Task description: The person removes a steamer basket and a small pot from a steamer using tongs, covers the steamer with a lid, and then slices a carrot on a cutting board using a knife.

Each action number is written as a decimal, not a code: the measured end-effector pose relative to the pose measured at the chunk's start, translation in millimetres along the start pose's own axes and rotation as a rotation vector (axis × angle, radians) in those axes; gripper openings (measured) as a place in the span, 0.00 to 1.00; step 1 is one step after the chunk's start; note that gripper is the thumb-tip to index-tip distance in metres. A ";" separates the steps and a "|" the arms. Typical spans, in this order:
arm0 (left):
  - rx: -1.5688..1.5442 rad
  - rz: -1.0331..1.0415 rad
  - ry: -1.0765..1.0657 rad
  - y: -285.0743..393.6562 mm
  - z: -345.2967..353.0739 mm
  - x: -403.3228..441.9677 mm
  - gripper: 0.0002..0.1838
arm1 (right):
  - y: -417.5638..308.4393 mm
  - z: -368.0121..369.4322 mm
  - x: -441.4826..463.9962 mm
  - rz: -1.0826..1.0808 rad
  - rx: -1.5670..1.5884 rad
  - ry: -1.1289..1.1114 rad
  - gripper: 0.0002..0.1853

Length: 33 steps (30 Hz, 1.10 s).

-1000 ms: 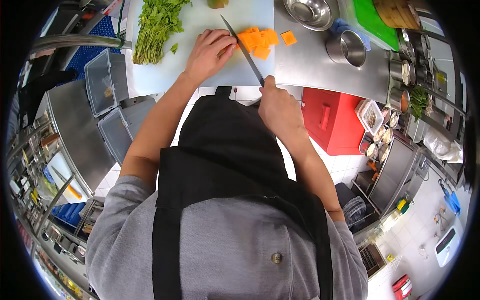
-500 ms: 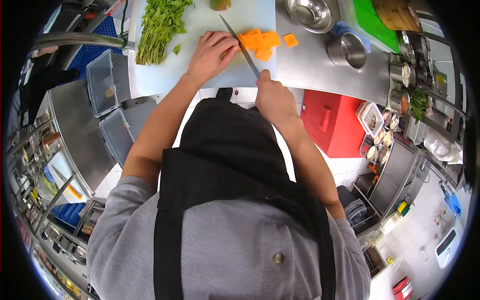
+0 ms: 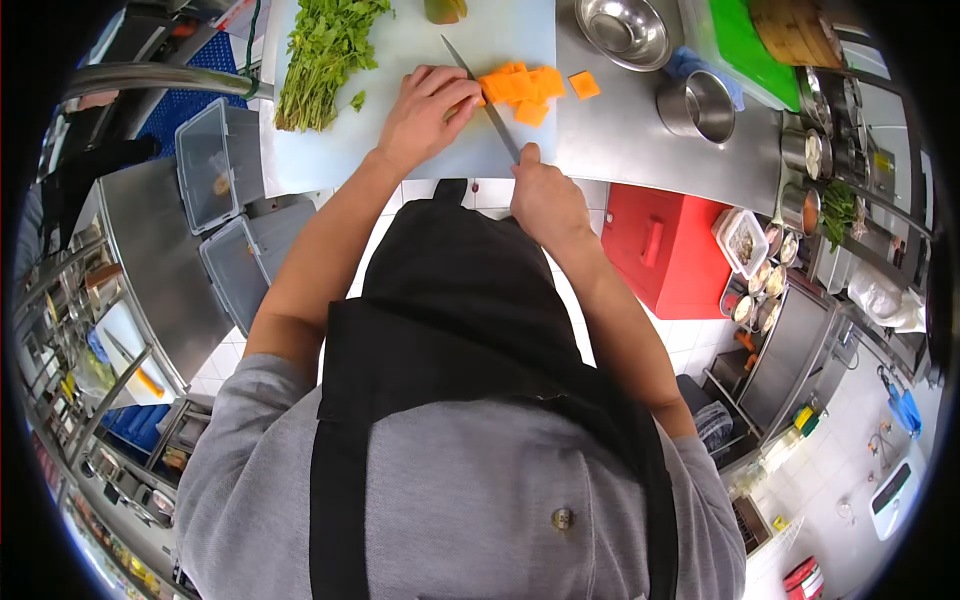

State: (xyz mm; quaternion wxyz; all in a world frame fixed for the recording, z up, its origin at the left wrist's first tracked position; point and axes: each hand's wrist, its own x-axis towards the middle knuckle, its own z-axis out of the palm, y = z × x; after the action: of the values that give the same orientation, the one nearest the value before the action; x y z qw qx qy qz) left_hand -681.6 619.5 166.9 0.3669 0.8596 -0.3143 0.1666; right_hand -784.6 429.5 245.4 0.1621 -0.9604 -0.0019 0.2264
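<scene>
My right hand (image 3: 552, 195) is closed round the handle of a kitchen knife (image 3: 503, 130), whose blade points up and left across the white cutting board (image 3: 390, 165). Beside the blade, my left hand (image 3: 430, 115) has its fingers bent together over an orange-fleshed piece, mostly hidden beneath them. Flat orange slices (image 3: 525, 85) lie overlapping just right of the blade. A single orange slice (image 3: 584, 85) lies apart on the steel counter. On the board's left is a bunch of leafy green herbs (image 3: 325, 65). A green-skinned chunk with orange flesh (image 3: 444, 10) sits at the top edge.
A wide steel bowl (image 3: 622, 32) and a deep steel pot (image 3: 697, 107) stand on the counter (image 3: 620, 150) to the right, near a blue cloth (image 3: 692, 62). Below is a red box (image 3: 660, 245). Clear plastic bins (image 3: 210, 165) stand at the left.
The whole view has shifted slightly. Both hands, the knife and the orange slices keep nearly the same positions relative to each other.
</scene>
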 end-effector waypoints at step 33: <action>-0.008 -0.018 0.005 0.4 1.1 -7.5 0.07 | 2.7 1.4 4.8 -0.018 0.041 -0.027 0.15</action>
State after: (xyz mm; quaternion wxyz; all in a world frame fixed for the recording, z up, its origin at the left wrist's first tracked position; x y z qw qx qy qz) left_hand -687.4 621.6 162.5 0.3727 0.8603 -0.3065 0.1642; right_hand -781.0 427.8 241.2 0.1837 -0.9537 -0.0079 0.2379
